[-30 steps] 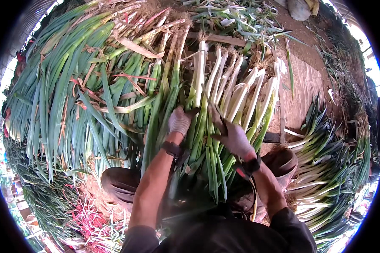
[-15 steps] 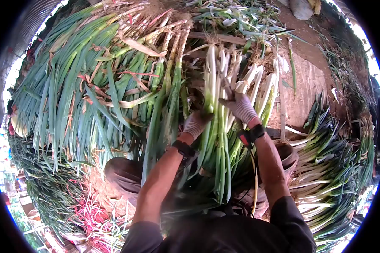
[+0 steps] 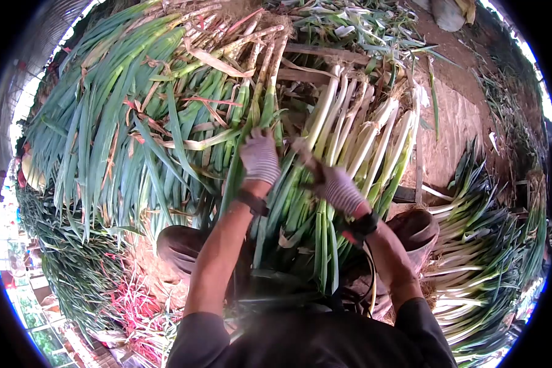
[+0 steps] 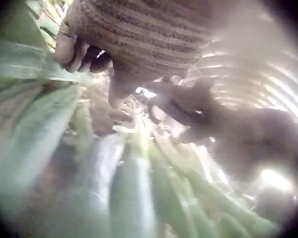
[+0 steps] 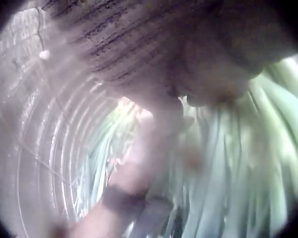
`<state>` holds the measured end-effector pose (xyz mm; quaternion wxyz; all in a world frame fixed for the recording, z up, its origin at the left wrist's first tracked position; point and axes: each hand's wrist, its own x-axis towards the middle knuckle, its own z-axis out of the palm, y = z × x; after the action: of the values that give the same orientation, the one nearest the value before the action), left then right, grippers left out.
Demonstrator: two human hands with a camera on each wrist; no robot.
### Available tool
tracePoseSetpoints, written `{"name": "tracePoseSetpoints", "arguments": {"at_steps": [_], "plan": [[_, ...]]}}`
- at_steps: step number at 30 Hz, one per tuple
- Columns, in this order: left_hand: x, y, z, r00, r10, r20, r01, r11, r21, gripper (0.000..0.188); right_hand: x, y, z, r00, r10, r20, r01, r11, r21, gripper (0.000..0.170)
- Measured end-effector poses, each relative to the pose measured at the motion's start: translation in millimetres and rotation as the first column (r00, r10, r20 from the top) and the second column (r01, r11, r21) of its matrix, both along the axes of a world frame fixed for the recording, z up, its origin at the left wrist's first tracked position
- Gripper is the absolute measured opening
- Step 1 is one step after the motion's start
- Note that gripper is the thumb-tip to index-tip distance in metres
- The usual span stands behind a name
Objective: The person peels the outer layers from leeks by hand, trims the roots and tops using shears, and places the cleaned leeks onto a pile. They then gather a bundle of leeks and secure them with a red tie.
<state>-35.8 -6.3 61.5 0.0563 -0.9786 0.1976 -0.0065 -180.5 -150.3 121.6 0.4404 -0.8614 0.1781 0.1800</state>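
My gloved left hand (image 3: 260,157) reaches over the left pile of untrimmed long green onions (image 3: 135,122), its fingers at the stalks nearest the middle. In the left wrist view, the left hand's thumb and fingers (image 4: 64,49) stand apart above the green leaves (image 4: 134,193). My gloved right hand (image 3: 338,188) grips a knife (image 3: 305,153), blurred, pointing up and left over the leaves. Just right of it lies a row of cleaned onions with white stems (image 3: 349,116), roots away from me. The right wrist view shows the right glove (image 5: 134,44) in close-up; the knife is unclear there.
Stripped leaf scraps (image 3: 362,30) are heaped at the back. More white-stemmed onions (image 3: 460,276) lie stacked on the right, beside a brown board (image 3: 451,116). My knees (image 3: 181,245) flank the work. Red ties (image 3: 135,313) lie on the lower left.
Half a second ago both hands were further right, the left gripping an onion beside the cleaned row. That onion is let go; the left hand has moved up and left, the right slightly left and down.
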Motion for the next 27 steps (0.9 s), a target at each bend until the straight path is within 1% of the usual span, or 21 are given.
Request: {"name": "tracePoseSetpoints", "arguments": {"at_steps": [1, 2, 4, 5, 8, 9, 10, 12, 13, 14, 15, 16, 17, 18, 19, 20, 21, 22, 23, 26, 27], "plan": [[-1, 6, 13, 0.999, -0.027, 0.031, 0.029, 0.998, -0.052, 0.048, -10, 10, -8, 0.994, 0.052, 0.096, -0.050, 0.998, -0.025, 0.050], [5, 7, 8, 0.999, -0.023, 0.047, 0.024, 1.000, -0.020, 0.047, -18, 17, -20, 0.977, 0.111, 0.184, -0.102, 0.993, -0.055, 0.053], [25, 7, -27, 0.997, -0.010, 0.075, 0.006, 0.999, 0.049, 0.047, -25, 23, -38, 0.978, -0.025, 0.209, 0.004, 0.995, 0.098, 0.051], [34, 8, -48, 0.982, -0.015, 0.189, 0.005, 0.999, 0.052, 0.041, -28, 25, -42, 0.972, -0.097, 0.214, 0.058, 0.982, 0.178, 0.051], [31, 2, -36, 0.986, -0.045, 0.159, 0.019, 0.987, 0.162, 0.036, -33, 24, -37, 0.949, -0.245, 0.198, 0.187, 0.944, 0.271, 0.052], [31, 0, -36, 0.988, -0.067, 0.140, 0.046, 0.988, 0.147, 0.030, -36, 21, -35, 0.946, -0.290, 0.145, 0.233, 0.918, 0.320, 0.054], [34, -1, -34, 0.999, 0.017, 0.047, -0.019, 0.998, 0.052, 0.029, -39, 17, -32, 0.950, -0.275, 0.146, 0.229, 0.934, 0.273, 0.054], [46, -3, -25, 0.975, 0.151, -0.161, -0.170, 0.979, -0.113, 0.028, -45, 13, -23, 0.957, -0.250, 0.148, 0.222, 0.958, 0.179, 0.054], [53, 2, -12, 0.941, 0.157, -0.300, -0.214, 0.962, -0.168, 0.038, -49, 14, -16, 0.950, -0.254, 0.182, 0.219, 0.957, 0.190, 0.053], [51, 10, -1, 0.929, 0.049, -0.367, -0.171, 0.936, -0.309, 0.043, -53, 14, -8, 0.949, -0.260, 0.177, 0.225, 0.955, 0.195, 0.054], [45, 22, 12, 0.906, -0.063, -0.419, -0.143, 0.886, -0.442, 0.047, -58, 15, 1, 0.950, -0.264, 0.168, 0.228, 0.952, 0.203, 0.054], [40, 37, 15, 0.876, -0.173, -0.451, -0.129, 0.816, -0.564, 0.052, -62, 19, 6, 0.951, -0.264, 0.160, 0.227, 0.950, 0.215, 0.055], [37, 49, -6, 0.900, -0.260, -0.350, 0.033, 0.841, -0.540, 0.052, -68, 28, 7, 0.933, -0.285, 0.221, 0.226, 0.940, 0.256, 0.058], [20, 54, -1, 0.811, -0.256, -0.526, -0.129, 0.799, -0.587, 0.054, -75, 37, 6, 0.917, -0.288, 0.277, 0.191, 0.925, 0.329, 0.063], [9, 63, -7, 0.634, -0.257, -0.729, -0.470, 0.620, -0.628, 0.055, -80, 40, 5, 0.939, -0.230, 0.256, 0.159, 0.949, 0.271, 0.063], [0, 70, -14, 0.605, -0.290, -0.741, -0.529, 0.549, -0.647, 0.055, -83, 42, 7, 0.958, -0.168, 0.233, 0.119, 0.970, 0.210, 0.062], [-10, 77, -19, 0.577, -0.325, -0.749, -0.586, 0.474, -0.657, 0.054, -83, 44, 12, 0.967, -0.194, 0.162, 0.158, 0.964, 0.214, 0.062], [-19, 83, -23, 0.714, -0.344, -0.610, -0.373, 0.550, -0.747, 0.053, -83, 46, 19, 0.971, -0.222, 0.089, 0.199, 0.956, 0.214, 0.062], [-24, 86, -28, 0.810, -0.384, -0.444, -0.139, 0.609, -0.781, 0.052, -84, 48, 22, 0.968, -0.251, 0.015, 0.243, 0.947, 0.209, 0.063], [-29, 79, -12, 0.805, -0.337, -0.488, -0.155, 0.675, -0.722, 0.048, -98, 58, 11, 0.980, -0.195, 0.028, 0.185, 0.960, 0.208, 0.060], [-30, 77, -16, 0.830, -0.300, -0.471, -0.175, 0.661, -0.730, 0.044, -102, 62, 13, 0.983, -0.182, 0.003, 0.179, 0.968, 0.174, 0.058]]}}
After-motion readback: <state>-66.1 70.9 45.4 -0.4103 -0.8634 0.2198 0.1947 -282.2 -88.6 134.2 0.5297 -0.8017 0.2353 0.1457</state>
